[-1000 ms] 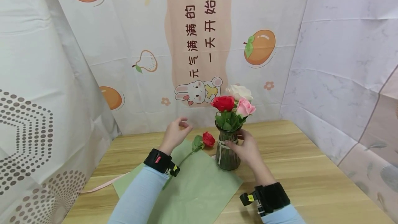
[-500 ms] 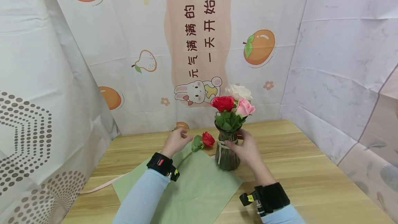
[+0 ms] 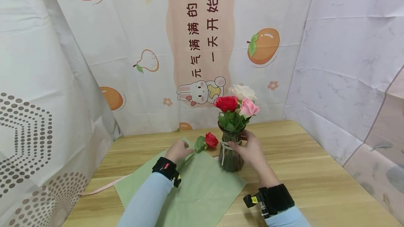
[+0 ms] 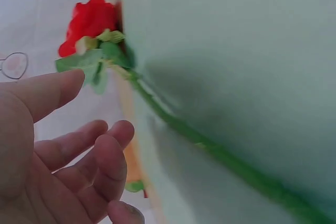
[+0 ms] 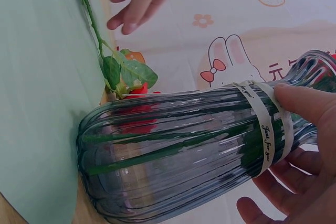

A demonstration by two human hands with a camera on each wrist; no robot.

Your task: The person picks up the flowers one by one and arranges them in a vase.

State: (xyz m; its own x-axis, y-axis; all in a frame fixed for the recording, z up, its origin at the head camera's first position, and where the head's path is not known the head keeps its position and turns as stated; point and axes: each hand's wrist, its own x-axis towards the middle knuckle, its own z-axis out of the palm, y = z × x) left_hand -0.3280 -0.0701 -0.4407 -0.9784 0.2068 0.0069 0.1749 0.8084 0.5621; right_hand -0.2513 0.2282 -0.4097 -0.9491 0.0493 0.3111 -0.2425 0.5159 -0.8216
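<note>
A single red rose [image 3: 211, 140] lies across a sheet of green wrapping paper [image 3: 202, 188], its stem [image 4: 181, 125] running toward the near left. Just above that stem hovers my left hand [image 3: 178, 151]; in the left wrist view its thumb and loosely bent fingers [image 4: 110, 163] are apart, with nothing between them. My right hand [image 3: 253, 152] grips the ribbed glass vase [image 3: 229, 160] around its upper part, thumb by the tied ribbon [image 5: 262, 124]. Upright in the vase stand a red rose [image 3: 226, 104], a pink rose [image 3: 249, 107] and a white rose [image 3: 242, 92].
A pink ribbon [image 3: 107, 186] trails from under the paper at the left. The wooden table [image 3: 303, 164] extends to the right of the vase. A printed cloth [image 3: 202, 55] hangs behind the table, with more cloth at both sides.
My left hand has come down toward the stem of the lying rose. My right hand and the vase have stayed in place.
</note>
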